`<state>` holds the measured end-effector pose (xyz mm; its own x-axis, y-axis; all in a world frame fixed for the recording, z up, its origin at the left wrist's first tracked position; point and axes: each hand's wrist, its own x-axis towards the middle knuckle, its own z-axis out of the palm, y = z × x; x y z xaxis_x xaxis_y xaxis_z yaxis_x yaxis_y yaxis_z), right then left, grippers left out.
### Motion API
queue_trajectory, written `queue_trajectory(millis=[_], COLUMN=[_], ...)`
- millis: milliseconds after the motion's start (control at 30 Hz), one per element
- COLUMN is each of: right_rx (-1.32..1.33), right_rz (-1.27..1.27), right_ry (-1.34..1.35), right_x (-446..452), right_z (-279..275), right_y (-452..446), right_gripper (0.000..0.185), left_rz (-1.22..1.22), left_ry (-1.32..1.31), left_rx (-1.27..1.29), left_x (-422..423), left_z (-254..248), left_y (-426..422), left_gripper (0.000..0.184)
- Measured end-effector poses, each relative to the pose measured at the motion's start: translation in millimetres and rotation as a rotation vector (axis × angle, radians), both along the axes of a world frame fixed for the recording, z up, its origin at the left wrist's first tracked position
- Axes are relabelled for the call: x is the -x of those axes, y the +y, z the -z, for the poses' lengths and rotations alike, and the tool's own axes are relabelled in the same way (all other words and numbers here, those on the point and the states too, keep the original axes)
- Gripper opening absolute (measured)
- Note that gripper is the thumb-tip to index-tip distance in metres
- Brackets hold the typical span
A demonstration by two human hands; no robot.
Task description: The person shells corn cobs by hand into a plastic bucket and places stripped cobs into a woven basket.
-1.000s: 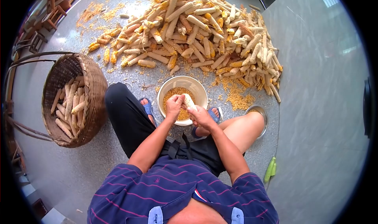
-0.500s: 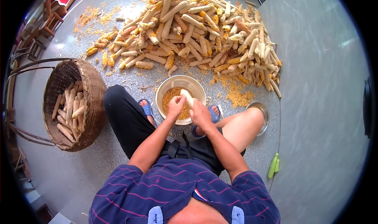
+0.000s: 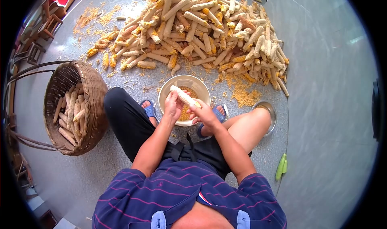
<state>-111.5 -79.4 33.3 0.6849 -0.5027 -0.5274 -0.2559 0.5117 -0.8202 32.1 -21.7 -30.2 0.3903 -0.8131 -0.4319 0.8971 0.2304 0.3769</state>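
A pale corn cob (image 3: pixel 181 95) lies slanted across both hands, over a cream bucket (image 3: pixel 163 93) with yellow kernels (image 3: pixel 186 113) in it. My right hand (image 3: pixel 204 113) is closed round the cob's lower right end, where a little yellow shows. Under the cob's upper left part is my left hand (image 3: pixel 173 107), its fingers bent and touching the cob from below. The bucket stands on the floor between my feet.
A large heap of cobs (image 3: pixel 201 31) spreads beyond the bucket, with loose kernels (image 3: pixel 244 95) beside it. A wicker basket (image 3: pixel 94 104) holding cobs stands at the left. Right of my knee is a metal bowl (image 3: pixel 272 115); farther down lies a green object (image 3: pixel 281 166).
The cob has turned from nearly upright to a flatter slant, its free end now toward the upper left. My left hand has moved slightly left and changed from a pinch to a looser hold beneath it.
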Motion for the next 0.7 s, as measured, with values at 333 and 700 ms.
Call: queue_trajectory(millis=[333, 700], right_rx=[-0.227, -0.573], right_rz=[-0.186, -0.132], right_ry=[0.091, -0.012], right_x=[4, 1], right_z=[-7, -8], right_y=[-1, 4], right_gripper=[0.04, 0.054], left_rz=[0.107, 0.035], left_ry=[-0.109, 0.064], left_rx=[0.083, 0.173], left_x=[-1, 3], left_z=[3, -26], left_y=[3, 3], left_gripper=[0.031, 0.025])
